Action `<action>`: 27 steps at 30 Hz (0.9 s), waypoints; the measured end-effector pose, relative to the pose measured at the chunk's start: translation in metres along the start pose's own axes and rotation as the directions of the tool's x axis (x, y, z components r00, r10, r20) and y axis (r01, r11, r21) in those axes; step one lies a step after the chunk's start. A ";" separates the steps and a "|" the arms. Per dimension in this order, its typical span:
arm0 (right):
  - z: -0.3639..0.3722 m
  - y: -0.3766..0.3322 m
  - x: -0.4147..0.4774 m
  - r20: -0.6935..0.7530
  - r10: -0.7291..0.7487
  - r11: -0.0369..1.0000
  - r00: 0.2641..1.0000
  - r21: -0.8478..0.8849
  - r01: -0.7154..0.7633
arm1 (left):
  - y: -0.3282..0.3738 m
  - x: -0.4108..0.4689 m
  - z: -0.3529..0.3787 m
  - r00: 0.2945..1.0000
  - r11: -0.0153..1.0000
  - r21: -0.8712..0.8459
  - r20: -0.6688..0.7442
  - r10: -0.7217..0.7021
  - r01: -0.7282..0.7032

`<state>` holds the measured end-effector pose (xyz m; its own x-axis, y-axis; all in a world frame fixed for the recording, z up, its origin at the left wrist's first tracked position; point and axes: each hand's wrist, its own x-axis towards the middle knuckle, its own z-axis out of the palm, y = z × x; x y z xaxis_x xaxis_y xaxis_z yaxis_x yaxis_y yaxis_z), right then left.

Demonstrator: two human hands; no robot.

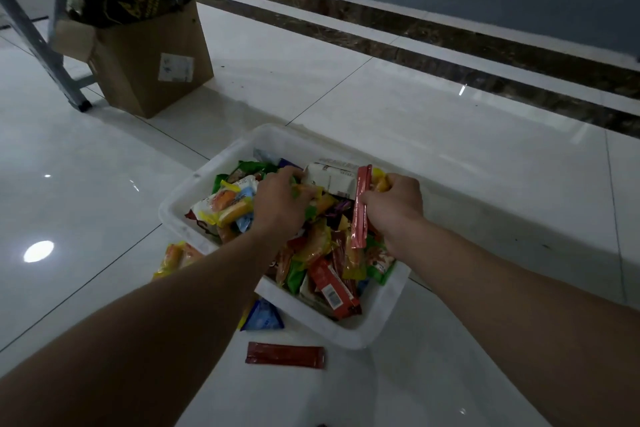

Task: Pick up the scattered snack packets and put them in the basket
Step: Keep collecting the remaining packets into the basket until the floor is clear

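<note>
A white plastic basket (349, 331) stands on the tiled floor, heaped with several colourful snack packets. Over the pile, my left hand (280, 208) has its fingers curled on yellow and green packets (304, 191). My right hand (393, 206) hovers above the basket's right side and grips a long red stick packet (360, 215) together with a yellow packet (379, 182). On the floor outside the basket lie a dark red flat packet (284, 355), a blue triangular packet (262, 316) and orange-yellow packets (175, 258) by its left corner.
A brown cardboard box (152, 55) holding a black bag stands at the back left, next to a grey metal leg (41, 48). A dark marble strip and a grey wall run along the far side. Glossy white tiles surround the basket.
</note>
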<state>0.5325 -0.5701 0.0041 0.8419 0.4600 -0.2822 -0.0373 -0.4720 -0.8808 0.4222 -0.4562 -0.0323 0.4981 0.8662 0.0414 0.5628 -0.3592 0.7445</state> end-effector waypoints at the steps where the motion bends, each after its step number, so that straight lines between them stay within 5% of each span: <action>1: 0.000 0.000 0.000 -0.002 -0.010 1.000 1.000 -0.005 0.010 | -0.002 -0.001 -0.001 1.000 1.000 0.016 -0.013 0.011 -0.011; 15: -0.008 0.003 -0.052 0.030 -0.200 0.953 0.979 -0.225 0.201 | -0.019 -0.059 -0.058 0.991 0.992 0.010 -0.047 0.127 -0.127; 27: 0.072 -0.010 -0.177 0.299 -0.413 0.848 0.860 -0.218 0.483 | -0.108 -0.146 -0.161 0.995 0.992 -0.121 -0.083 -0.051 0.041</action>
<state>0.3452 -0.5929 0.0359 0.5787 0.8155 0.0076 0.4924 -0.3419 -0.8004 0.1823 -0.4881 -0.0121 0.4117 0.9094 0.0585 0.4990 -0.2787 0.8206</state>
